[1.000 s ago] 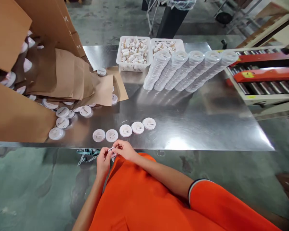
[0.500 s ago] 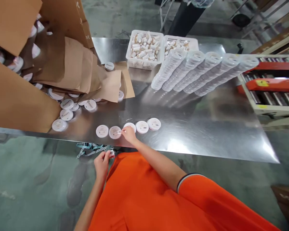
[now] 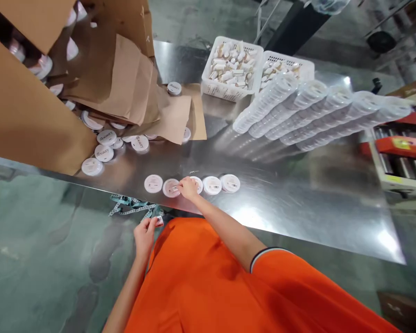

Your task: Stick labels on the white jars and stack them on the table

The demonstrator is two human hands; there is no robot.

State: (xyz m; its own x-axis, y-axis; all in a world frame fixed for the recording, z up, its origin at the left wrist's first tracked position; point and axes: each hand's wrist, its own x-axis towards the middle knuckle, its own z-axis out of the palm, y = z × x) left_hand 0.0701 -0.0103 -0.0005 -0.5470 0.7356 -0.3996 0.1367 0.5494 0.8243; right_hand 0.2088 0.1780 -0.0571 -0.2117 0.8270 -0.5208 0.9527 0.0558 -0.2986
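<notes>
Several round lidded jars stand in a row along the front of the metal table, from the leftmost jar (image 3: pixel 153 183) to the rightmost jar (image 3: pixel 230 183). My right hand (image 3: pixel 188 188) is closed, its fingertips pinching a small white label (image 3: pixel 175 188) at the top of the second jar from the left (image 3: pixel 169 189). It partly covers the middle jar (image 3: pixel 198 185). Below the table's front edge, my left hand (image 3: pixel 145 234) is closed round a small roll of red and white labels (image 3: pixel 159 221), with a strip of backing paper (image 3: pixel 135 206) near it.
An open cardboard box (image 3: pixel 34 111) with jars and brown paper (image 3: pixel 131 88) fills the left. Loose jars (image 3: pixel 104 152) lie beside it. White baskets (image 3: pixel 230 95) of small pieces and slanting plastic-wrapped stacks (image 3: pixel 319 115) stand on the metal table (image 3: pixel 280 185). Shelving (image 3: pixel 398 185) is at right.
The view has shifted and tilted slightly. My right hand has brought the label further over the second jar from the left. My left hand still holds the label roll below the table edge.
</notes>
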